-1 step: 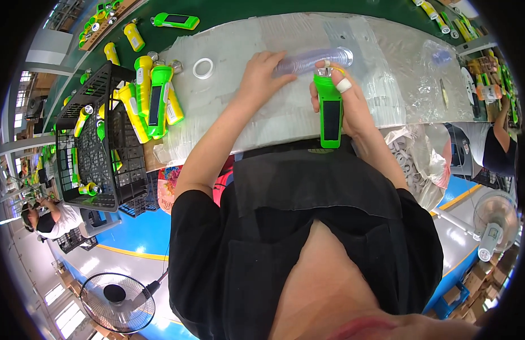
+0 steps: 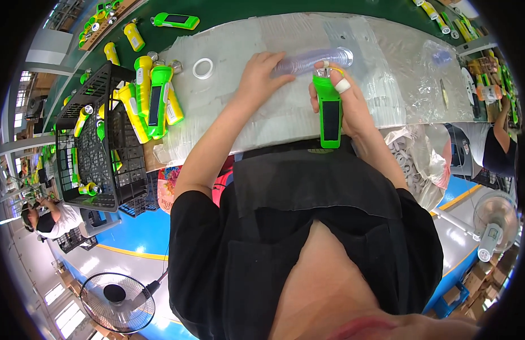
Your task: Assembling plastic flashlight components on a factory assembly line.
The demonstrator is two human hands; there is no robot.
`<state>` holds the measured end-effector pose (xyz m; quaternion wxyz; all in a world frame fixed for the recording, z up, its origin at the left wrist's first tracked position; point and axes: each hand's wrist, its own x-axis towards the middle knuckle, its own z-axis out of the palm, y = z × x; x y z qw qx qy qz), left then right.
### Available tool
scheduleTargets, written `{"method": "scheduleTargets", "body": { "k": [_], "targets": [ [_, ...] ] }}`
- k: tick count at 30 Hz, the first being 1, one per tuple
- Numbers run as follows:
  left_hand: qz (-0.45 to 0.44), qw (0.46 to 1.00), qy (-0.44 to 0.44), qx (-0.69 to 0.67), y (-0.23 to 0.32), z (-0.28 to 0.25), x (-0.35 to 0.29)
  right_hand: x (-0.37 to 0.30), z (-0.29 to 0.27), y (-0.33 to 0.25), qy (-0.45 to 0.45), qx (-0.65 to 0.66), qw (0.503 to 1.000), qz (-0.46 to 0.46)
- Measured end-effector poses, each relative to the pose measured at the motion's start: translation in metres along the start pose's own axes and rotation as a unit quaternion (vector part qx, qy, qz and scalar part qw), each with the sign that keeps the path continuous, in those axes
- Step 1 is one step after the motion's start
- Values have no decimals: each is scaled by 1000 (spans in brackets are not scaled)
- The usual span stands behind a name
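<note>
My right hand [image 2: 356, 105] is closed round a green flashlight [image 2: 329, 93], held upright with its clear head at the top and a dark panel along its handle. White tape wraps the thumb and a finger. A row of stacked clear plastic discs [image 2: 310, 62] lies on the table just behind the flashlight. At the row's left end is my left hand [image 2: 262, 76], thumb and fingers spread on either side of it. Whether the fingertips touch the discs is hard to see. A white ring [image 2: 203, 68] lies flat to the left.
Several yellow and green flashlights [image 2: 141, 85] lie heaped at the left, beside a black crate [image 2: 98, 195]. Plastic sheeting [image 2: 228, 119] covers the table [image 2: 223, 22]. A bag of white rings [image 2: 410, 161] hangs at the right. People work at both sides; a fan [image 2: 115, 294] stands lower left.
</note>
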<state>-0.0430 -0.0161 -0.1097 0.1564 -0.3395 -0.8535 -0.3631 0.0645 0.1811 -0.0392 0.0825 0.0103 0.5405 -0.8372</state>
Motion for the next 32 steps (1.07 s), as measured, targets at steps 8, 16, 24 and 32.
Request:
{"method": "scheduleTargets", "body": {
  "k": [8,16,24,32],
  "targets": [
    [45,985,31,-162,62,-43,3,3,13,-1,-57,-38,997,26],
    [72,982,25,-176,78,-47,-11,3,25,-2,-111,-71,991,26],
    [96,972,27,-211,79,-43,-14,2,27,-1,-151,-56,986,40],
    [98,972,50,-209,76,-55,-12,13,21,4,-180,-29,982,-48]
  ]
}}
